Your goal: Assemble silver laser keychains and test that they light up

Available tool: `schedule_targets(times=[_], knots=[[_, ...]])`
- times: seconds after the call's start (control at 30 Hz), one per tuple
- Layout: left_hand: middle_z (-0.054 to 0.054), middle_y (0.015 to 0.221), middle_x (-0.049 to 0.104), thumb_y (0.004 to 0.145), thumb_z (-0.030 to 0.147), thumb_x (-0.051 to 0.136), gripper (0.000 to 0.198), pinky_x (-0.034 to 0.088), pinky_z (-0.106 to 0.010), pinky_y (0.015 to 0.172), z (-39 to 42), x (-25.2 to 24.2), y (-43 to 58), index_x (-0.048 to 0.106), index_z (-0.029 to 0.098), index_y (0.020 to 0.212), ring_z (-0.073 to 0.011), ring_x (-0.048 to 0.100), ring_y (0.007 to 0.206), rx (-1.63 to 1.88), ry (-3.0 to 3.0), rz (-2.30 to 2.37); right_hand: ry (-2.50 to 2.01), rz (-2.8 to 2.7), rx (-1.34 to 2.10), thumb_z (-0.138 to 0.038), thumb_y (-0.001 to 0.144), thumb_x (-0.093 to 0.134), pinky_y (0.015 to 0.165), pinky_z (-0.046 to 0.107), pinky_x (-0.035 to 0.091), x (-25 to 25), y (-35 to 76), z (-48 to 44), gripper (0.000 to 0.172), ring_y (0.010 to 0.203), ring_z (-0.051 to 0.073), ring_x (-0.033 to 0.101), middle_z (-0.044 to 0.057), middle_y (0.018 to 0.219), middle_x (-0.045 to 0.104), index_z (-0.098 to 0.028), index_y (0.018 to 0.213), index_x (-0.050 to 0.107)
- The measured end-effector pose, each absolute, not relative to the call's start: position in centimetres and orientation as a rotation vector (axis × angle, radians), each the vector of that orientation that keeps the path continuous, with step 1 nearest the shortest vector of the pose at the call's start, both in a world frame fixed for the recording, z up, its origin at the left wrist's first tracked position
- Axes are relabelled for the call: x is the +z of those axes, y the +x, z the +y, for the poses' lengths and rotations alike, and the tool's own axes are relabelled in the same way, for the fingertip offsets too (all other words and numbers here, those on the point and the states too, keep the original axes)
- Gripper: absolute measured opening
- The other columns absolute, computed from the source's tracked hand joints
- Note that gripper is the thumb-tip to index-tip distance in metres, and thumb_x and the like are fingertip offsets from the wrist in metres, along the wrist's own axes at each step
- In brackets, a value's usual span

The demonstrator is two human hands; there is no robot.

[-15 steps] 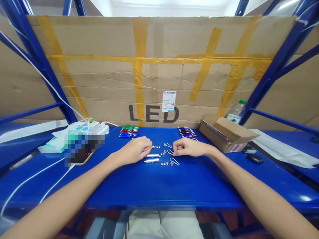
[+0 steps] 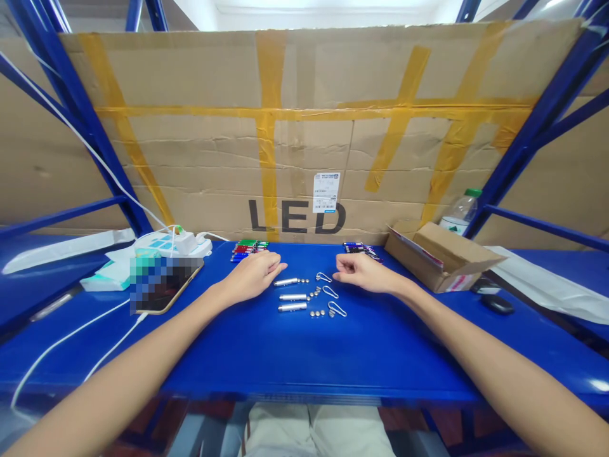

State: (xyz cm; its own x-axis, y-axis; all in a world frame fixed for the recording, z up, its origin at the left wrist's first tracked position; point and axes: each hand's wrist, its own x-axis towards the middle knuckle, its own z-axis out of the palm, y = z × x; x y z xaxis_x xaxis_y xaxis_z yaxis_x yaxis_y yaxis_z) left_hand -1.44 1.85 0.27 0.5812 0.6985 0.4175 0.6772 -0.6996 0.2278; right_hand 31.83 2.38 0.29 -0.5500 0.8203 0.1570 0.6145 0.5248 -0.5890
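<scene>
My left hand (image 2: 254,274) is closed, its fingers curled and the thumb pointing right, just above the left end of the upper silver flashlight tube (image 2: 285,282). Two more silver tubes lie below it, the middle one (image 2: 292,297) and the lower one (image 2: 292,308). My right hand (image 2: 360,271) is also curled, beside the top carabiner clip (image 2: 324,277). I see nothing in either hand. Another carabiner (image 2: 330,292) and a third carabiner (image 2: 337,309) lie below. Small groups of round button cells (image 2: 317,313) sit between tubes and clips.
Bundled coloured flashlights lie at the back left (image 2: 247,249) and back right (image 2: 361,249). A phone (image 2: 174,289) with cables and a power strip (image 2: 164,242) are leftward. Rightward are an open cardboard box (image 2: 445,257), a bottle (image 2: 461,212) and a black mouse (image 2: 497,304).
My left hand has moved left and up, uncovering the upper silver tube. My right hand has drawn slightly up and away from the carabiners. The view has shifted a little.
</scene>
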Motion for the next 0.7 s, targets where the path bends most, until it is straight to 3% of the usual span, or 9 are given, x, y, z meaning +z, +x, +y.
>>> schedule_targets(times=[0.07, 0.17, 0.27, 0.4, 0.53, 0.63, 0.7], knots=[[-0.001, 0.075, 0.049, 0.107, 0.031, 0.049, 0.042, 0.036, -0.033, 0.07, 2.0, 0.3, -1.5, 0.029, 0.023, 0.07, -0.0201, 0.047, 0.075, 0.816, 2.805, 1.155, -1.142, -2.389, 0.39, -0.037, 0.091, 0.063, 0.065, 0.03, 0.029, -0.1, 31.9, 2.9, 0.037, 0.065, 0.015, 0.034, -0.006, 0.067, 0.039, -0.025, 0.07, 0.034], [-0.005, 0.087, 0.058, 0.097, 0.019, 0.05, 0.037, 0.04, -0.033, 0.075, 2.1, 0.4, -1.5, 0.028, 0.023, 0.068, -0.0195, 0.051, 0.081, 0.912, 2.819, 1.109, -1.046, -2.453, 0.102, -0.022, 0.09, 0.057, 0.072, 0.032, 0.034, -0.6, 32.2, 3.5, 0.034, 0.074, 0.018, 0.043, 0.001, 0.081, 0.048, -0.023, 0.067, 0.031], [-0.006, 0.098, 0.071, 0.089, 0.011, 0.05, 0.035, 0.045, -0.033, 0.08, 2.1, 0.4, -1.5, 0.028, 0.022, 0.064, -0.0182, 0.061, 0.084, 1.038, 2.717, 1.043, -0.965, -2.473, 0.001, -0.012, 0.089, 0.052, 0.084, 0.036, 0.04, -1.0, 32.5, 3.8, 0.026, 0.09, 0.023, 0.054, 0.007, 0.102, 0.059, -0.022, 0.068, 0.041], [-0.003, 0.085, 0.08, 0.083, 0.009, 0.049, 0.03, 0.049, -0.031, 0.075, 2.2, 0.2, -1.6, 0.04, 0.021, 0.057, -0.0174, 0.068, 0.074, 1.153, 2.47, 1.113, -0.931, -2.437, 0.019, -0.008, 0.094, 0.047, 0.093, 0.04, 0.047, -1.5, 32.7, 4.2, 0.023, 0.1, 0.026, 0.062, 0.01, 0.11, 0.07, -0.022, 0.081, 0.06], [0.0, 0.063, 0.069, 0.079, 0.012, 0.047, 0.024, 0.043, -0.029, 0.064, 2.3, 0.3, -2.0, 0.053, 0.021, 0.057, -0.0149, 0.058, 0.059, 1.209, 2.39, 1.198, -1.017, -2.377, 0.03, -0.007, 0.094, 0.045, 0.089, 0.037, 0.048, -1.9, 32.7, 4.4, 0.025, 0.093, 0.025, 0.066, 0.009, 0.098, 0.075, -0.021, 0.088, 0.066], [0.002, 0.054, 0.053, 0.079, 0.014, 0.046, 0.024, 0.035, -0.029, 0.058, 2.6, 0.4, -2.3, 0.041, 0.022, 0.057, -0.0136, 0.045, 0.053, 1.235, 2.366, 1.259, -1.09, -2.332, -0.001, -0.012, 0.095, 0.049, 0.081, 0.036, 0.046, -1.8, 32.5, 4.2, 0.023, 0.083, 0.024, 0.063, 0.008, 0.089, 0.071, -0.021, 0.079, 0.064], [0.003, 0.052, 0.043, 0.082, 0.016, 0.047, 0.029, 0.03, -0.029, 0.056, 2.8, 0.3, -2.3, 0.031, 0.024, 0.059, -0.0133, 0.038, 0.052, 1.24, 2.355, 1.315, -1.123, -2.316, -0.036, -0.021, 0.101, 0.049, 0.079, 0.037, 0.044, -1.6, 32.2, 3.9, 0.031, 0.08, 0.023, 0.06, 0.008, 0.087, 0.067, -0.021, 0.073, 0.063]])
